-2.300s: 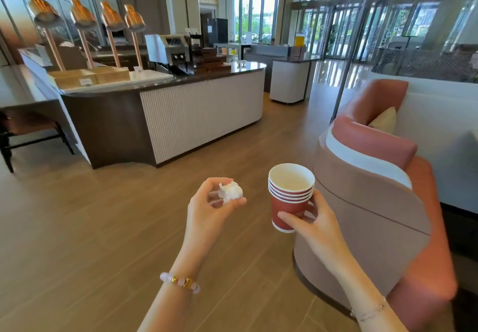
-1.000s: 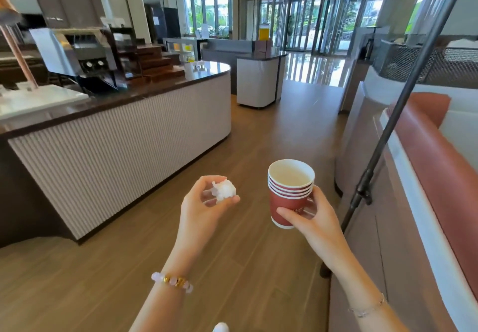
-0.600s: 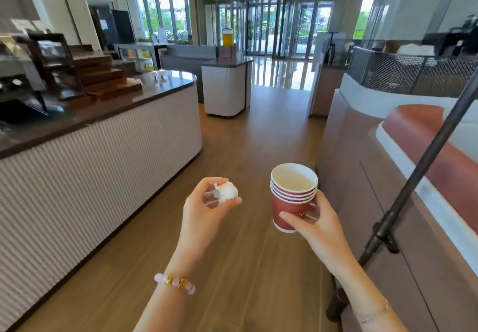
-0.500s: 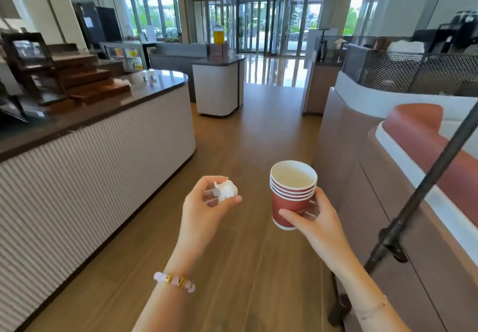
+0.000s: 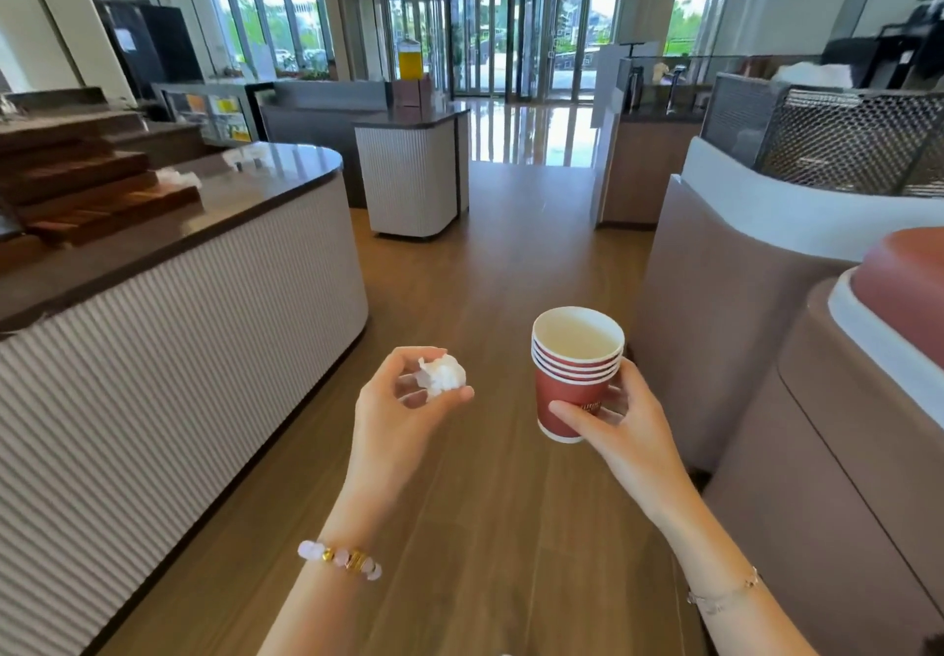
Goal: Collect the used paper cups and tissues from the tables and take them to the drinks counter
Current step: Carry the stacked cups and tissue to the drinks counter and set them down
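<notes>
While both bare forearms reach forward above the wooden floor (image 5: 490, 267), the left hand (image 5: 401, 415) is turned palm-up, and its fingers (image 5: 408, 355) curl inward to pinch a small crumpled white tissue (image 5: 442, 374) between thumb and fingertips. Just to the right, and not touching it, the right hand (image 5: 626, 430) wraps round the lower half of a nested stack of red paper cups (image 5: 572, 384). The thumb lies across the front and the other fingers round the far side. The stack stands nearly upright in the air, and the pale inside of the top cup faces the camera. A beaded bracelet (image 5: 339, 559) of pink and gold circles the left wrist, and a thin chain (image 5: 725, 595) circles the right. Along the left runs a long ribbed counter with a dark tabletop (image 5: 265, 190). This carries a stepped wooden stand (image 5: 92, 185) and a bit of crumpled white stuff (image 5: 180, 176) beside it. Farther ahead, well apart from the hands, stands a small counter (image 5: 411, 185) with an orange-filled drink dispenser (image 5: 408, 58) behind it. On the right rise the curved backs of upholstered seating (image 5: 725, 308), with a dark mesh screen (image 5: 848, 139) above them. Glass doors (image 5: 490, 27) close off the far end of the room.
</notes>
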Demonstrator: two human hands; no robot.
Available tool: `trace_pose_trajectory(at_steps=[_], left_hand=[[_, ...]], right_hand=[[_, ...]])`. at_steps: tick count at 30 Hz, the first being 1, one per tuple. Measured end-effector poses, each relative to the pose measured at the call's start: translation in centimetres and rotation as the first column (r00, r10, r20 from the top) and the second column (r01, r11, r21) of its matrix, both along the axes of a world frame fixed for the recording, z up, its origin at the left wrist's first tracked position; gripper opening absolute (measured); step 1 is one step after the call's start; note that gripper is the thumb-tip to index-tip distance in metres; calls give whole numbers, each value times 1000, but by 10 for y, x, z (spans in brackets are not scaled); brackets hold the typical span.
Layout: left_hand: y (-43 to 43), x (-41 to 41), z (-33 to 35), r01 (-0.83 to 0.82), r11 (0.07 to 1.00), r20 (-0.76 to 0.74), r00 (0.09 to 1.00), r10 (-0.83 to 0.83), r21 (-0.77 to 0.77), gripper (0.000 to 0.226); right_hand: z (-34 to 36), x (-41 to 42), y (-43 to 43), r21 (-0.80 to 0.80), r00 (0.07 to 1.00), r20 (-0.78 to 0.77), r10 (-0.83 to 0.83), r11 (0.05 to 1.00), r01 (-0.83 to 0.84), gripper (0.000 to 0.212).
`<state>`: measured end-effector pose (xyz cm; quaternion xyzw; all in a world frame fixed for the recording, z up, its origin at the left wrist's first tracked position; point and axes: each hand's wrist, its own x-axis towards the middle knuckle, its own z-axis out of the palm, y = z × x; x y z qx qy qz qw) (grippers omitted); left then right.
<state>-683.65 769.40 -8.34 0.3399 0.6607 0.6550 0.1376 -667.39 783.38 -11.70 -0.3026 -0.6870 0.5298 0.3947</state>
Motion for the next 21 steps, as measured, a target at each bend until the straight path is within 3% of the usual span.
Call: trace_pose_trajectory(at_steps=[12,21], left_hand=[[245,-145,12,59,998,-76,996,-56,37,33],[407,-244,-5,155,987,-87,985,-152,36,33]], right_hand=[[18,-135,226,-4,1000,3,-23,1000,23,68],[0,-216,367,-21,995,-6,-98,995,98,56]])
